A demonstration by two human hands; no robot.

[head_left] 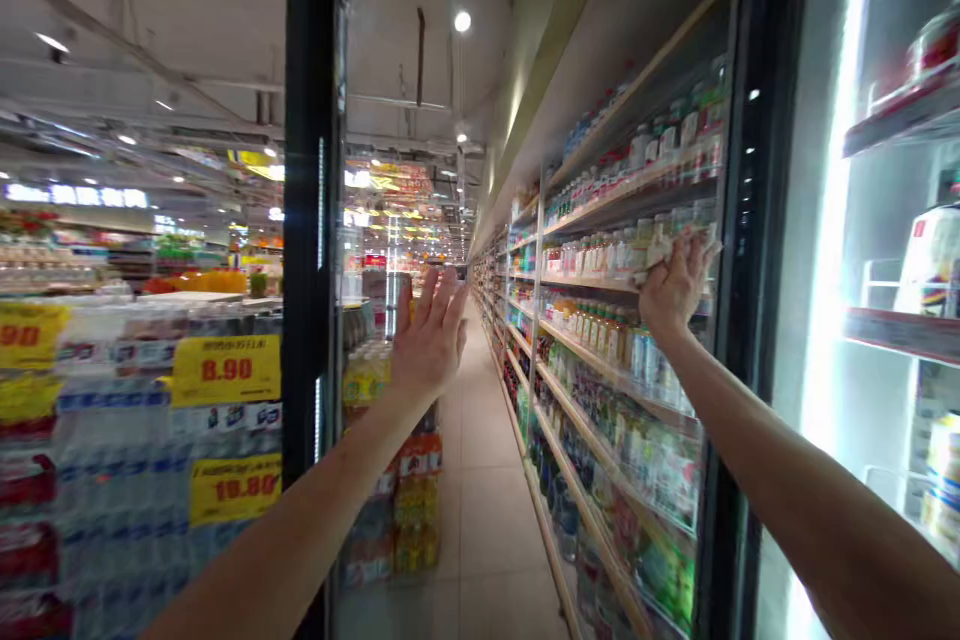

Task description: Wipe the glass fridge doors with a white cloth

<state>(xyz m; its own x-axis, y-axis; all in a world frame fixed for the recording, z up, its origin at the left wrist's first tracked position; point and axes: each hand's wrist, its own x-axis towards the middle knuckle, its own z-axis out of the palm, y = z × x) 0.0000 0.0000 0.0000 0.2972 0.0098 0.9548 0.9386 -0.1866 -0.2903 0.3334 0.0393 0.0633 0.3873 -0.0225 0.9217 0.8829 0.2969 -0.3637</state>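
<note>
A glass cooler door (480,520) in a black frame stands swung out in front of me. My right hand (675,285) presses a crumpled pale cloth (658,248) to the pane near its right side, fingers closed over it. Toward the left side of the glass, my left hand (430,335) is raised with its fingers stretched out and nothing in it. Whether its palm touches the pane, I cannot tell. Through the glass show an aisle and long shelves of bottles, slightly blurred.
The lit cooler interior (832,220) with stocked shelves is at the right. Left of the door frame (307,220) stand stacked bottle packs (124,480) with yellow price signs (226,370). Shelves of drinks (600,340) line the tiled aisle floor (480,420).
</note>
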